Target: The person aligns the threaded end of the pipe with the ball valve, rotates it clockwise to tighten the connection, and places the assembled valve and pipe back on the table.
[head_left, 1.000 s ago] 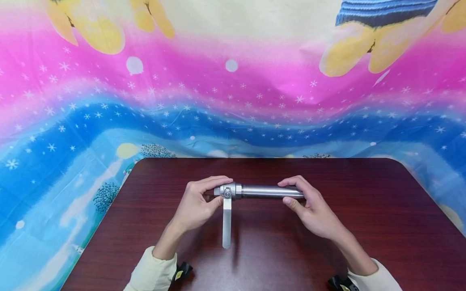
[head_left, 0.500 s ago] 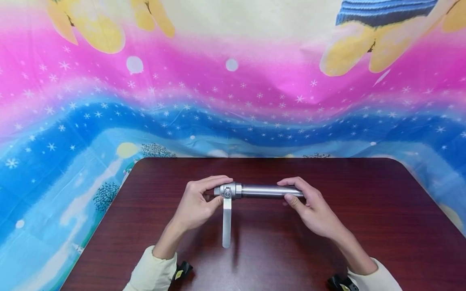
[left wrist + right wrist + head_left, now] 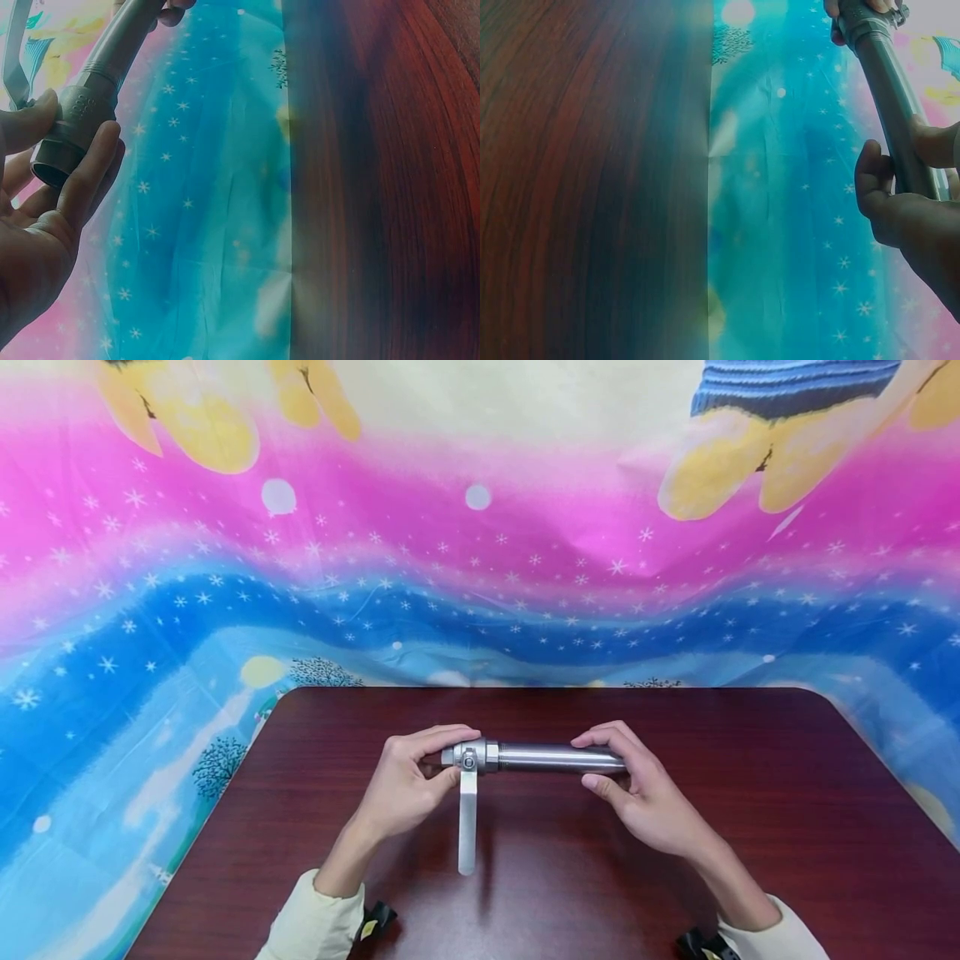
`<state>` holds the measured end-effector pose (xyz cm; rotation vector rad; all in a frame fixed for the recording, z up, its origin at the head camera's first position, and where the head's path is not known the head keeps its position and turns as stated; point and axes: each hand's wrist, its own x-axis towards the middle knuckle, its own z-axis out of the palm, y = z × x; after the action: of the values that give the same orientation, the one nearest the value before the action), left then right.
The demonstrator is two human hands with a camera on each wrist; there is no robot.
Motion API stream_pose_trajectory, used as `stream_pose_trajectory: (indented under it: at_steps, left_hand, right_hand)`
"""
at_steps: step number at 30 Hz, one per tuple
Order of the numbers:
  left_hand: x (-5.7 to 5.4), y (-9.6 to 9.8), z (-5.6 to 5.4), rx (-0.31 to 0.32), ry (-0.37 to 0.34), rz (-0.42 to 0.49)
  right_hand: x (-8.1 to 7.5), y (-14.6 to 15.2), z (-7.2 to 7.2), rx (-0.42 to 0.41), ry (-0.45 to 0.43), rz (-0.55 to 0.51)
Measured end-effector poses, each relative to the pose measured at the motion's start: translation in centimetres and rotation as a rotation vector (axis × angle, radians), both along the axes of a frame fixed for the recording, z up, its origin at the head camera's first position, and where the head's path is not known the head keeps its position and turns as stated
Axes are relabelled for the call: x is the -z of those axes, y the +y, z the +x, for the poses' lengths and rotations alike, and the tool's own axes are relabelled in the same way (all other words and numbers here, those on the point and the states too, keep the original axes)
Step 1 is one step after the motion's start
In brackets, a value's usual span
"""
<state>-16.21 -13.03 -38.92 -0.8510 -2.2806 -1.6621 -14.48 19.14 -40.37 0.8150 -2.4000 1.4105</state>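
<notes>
A steel ball valve is joined at its right side to a smooth steel pipe, and the two lie level above the table. From the valve a flat metal lever points toward the person. My left hand grips the valve body between thumb and fingers; the left wrist view shows the valve's open round end. Around the far right part of the pipe, my right hand curls its fingers, and in the right wrist view the thumb lies against it. The pipe's right end is hidden by that hand.
The dark red-brown wooden table has rounded far corners. Behind it hangs a pink and blue cloth printed with snowflakes. Black straps show by both light sleeves.
My right thumb has shifted slightly up and then back down on the pipe, while the fingers stay over it. The left hand, the valve and the lever keep their places.
</notes>
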Motion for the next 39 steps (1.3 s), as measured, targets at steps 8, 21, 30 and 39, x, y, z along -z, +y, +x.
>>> stream_pose_trajectory:
  at_steps: [8, 21, 30, 39]
  left_hand:
    - [0.15, -0.07, -0.09, 0.004, 0.004, 0.005]
    - [0.11, -0.16, -0.02, 0.006, 0.003, 0.004]
    - [0.18, -0.04, -0.08, 0.015, 0.012, 0.016]
    - [0.14, -0.06, -0.08, 0.009, 0.017, 0.013]
  right_hand:
    - [0.04, -0.05, -0.03, 0.036, 0.01, 0.035]
    - [-0.03, -0.08, 0.0, 0.0, -0.052, 0.003]
    - [0.13, -0.15, 0.13, -0.006, -0.048, -0.023]
    - [0.1, -0.26, -0.08, 0.017, 0.032, -0.021]
